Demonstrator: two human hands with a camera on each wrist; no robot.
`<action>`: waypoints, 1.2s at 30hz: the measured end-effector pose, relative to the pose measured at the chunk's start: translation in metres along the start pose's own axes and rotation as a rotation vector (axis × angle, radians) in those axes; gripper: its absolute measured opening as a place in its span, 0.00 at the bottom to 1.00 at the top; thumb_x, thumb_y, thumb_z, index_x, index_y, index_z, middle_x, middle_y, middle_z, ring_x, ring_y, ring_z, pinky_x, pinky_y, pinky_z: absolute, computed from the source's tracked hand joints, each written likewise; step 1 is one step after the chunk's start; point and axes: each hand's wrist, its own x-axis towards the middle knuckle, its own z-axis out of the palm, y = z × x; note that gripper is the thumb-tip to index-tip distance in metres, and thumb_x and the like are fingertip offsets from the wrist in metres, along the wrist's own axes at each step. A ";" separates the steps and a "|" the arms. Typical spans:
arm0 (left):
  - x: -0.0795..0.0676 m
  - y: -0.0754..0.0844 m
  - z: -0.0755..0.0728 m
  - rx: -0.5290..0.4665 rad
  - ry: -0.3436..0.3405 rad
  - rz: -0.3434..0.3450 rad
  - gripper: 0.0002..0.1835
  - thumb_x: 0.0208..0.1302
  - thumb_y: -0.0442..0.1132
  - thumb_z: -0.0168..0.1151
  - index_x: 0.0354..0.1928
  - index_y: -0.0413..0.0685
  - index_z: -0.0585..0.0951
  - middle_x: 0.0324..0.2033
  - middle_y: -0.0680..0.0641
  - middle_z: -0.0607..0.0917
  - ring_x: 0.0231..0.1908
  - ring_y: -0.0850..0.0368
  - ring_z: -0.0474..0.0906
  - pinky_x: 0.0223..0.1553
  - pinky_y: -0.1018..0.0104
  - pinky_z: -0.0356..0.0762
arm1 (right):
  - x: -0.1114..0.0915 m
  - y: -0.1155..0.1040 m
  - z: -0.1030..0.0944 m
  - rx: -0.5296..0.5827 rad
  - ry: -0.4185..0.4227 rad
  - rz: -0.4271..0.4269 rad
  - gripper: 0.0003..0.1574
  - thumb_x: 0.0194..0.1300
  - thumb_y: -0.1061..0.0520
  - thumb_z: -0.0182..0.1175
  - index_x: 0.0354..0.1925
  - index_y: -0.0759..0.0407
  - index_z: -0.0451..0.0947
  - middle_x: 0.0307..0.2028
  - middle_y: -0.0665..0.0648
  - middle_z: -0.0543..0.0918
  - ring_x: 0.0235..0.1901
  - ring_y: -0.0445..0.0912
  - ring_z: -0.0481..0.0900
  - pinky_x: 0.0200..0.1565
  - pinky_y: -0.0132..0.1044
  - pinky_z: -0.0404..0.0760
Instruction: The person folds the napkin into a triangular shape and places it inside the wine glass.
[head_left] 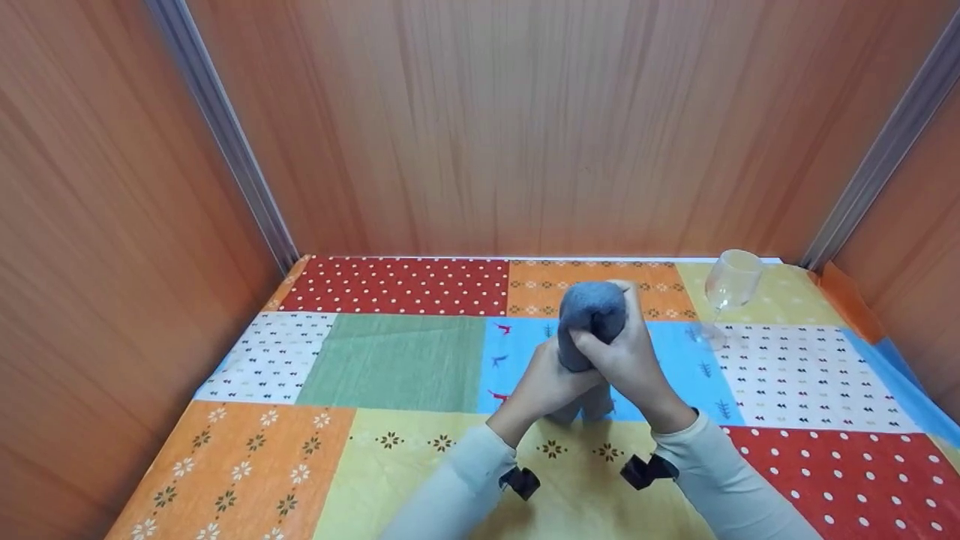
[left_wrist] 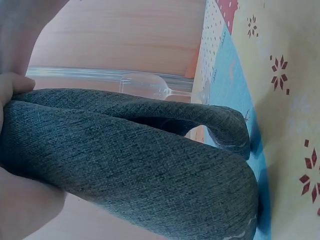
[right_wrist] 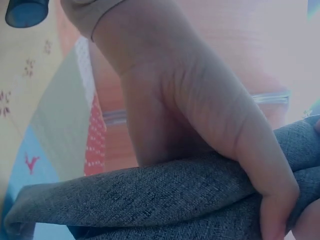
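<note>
Both hands hold a folded grey cloth (head_left: pixel 592 300) upright above the middle right of the table. Its top is a thick rounded bundle; two loose ends hang down, seen close up in the left wrist view as folds of woven cloth (left_wrist: pixel 130 165). My left hand (head_left: pixel 547 382) grips the bundle lower down. Higher up, on its right side, my right hand (head_left: pixel 637 356) grips it with the thumb across the front. In the right wrist view, a thumb wraps over the cloth (right_wrist: pixel 165 195). Whether the lower ends touch the table cannot be told.
A clear stemmed wine glass (head_left: pixel 733 281) stands upright at the back right. A patchwork-patterned tablecloth (head_left: pixel 405 360) covers the table. Wood-grain panels (head_left: pixel 480 127) with metal corner posts (head_left: pixel 225 127) enclose the back and sides.
</note>
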 end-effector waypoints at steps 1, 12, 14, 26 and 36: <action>0.000 0.000 0.000 -0.001 -0.009 0.005 0.18 0.60 0.41 0.71 0.49 0.43 0.81 0.42 0.52 0.85 0.41 0.63 0.80 0.46 0.65 0.78 | 0.000 0.000 0.000 -0.004 0.000 0.002 0.31 0.61 0.70 0.64 0.57 0.63 0.60 0.52 0.61 0.74 0.48 0.54 0.75 0.51 0.47 0.72; 0.003 -0.001 0.000 0.042 -0.109 0.030 0.15 0.71 0.43 0.62 0.53 0.44 0.76 0.45 0.51 0.81 0.43 0.63 0.78 0.49 0.66 0.76 | 0.001 -0.001 -0.006 -0.018 -0.068 0.033 0.35 0.63 0.67 0.66 0.62 0.61 0.60 0.56 0.59 0.73 0.52 0.53 0.74 0.52 0.53 0.71; 0.004 -0.001 -0.001 0.046 -0.100 0.029 0.14 0.71 0.41 0.61 0.53 0.44 0.77 0.45 0.51 0.82 0.43 0.62 0.78 0.48 0.66 0.76 | 0.002 -0.002 -0.010 -0.017 -0.098 0.040 0.35 0.65 0.65 0.66 0.63 0.59 0.59 0.57 0.58 0.73 0.54 0.52 0.74 0.54 0.52 0.71; 0.004 -0.008 -0.029 -0.046 0.009 -0.072 0.11 0.66 0.36 0.60 0.48 0.40 0.77 0.37 0.51 0.80 0.35 0.59 0.78 0.45 0.59 0.76 | 0.005 0.030 -0.049 -0.109 -0.126 -0.001 0.24 0.74 0.64 0.56 0.64 0.66 0.63 0.58 0.57 0.74 0.58 0.51 0.73 0.60 0.39 0.70; -0.005 -0.014 -0.057 -0.025 0.059 -0.130 0.11 0.69 0.38 0.59 0.47 0.39 0.75 0.36 0.49 0.80 0.36 0.56 0.77 0.45 0.54 0.75 | 0.008 0.089 -0.099 -0.386 -0.052 0.118 0.24 0.76 0.52 0.56 0.62 0.63 0.67 0.55 0.58 0.77 0.54 0.46 0.75 0.56 0.31 0.71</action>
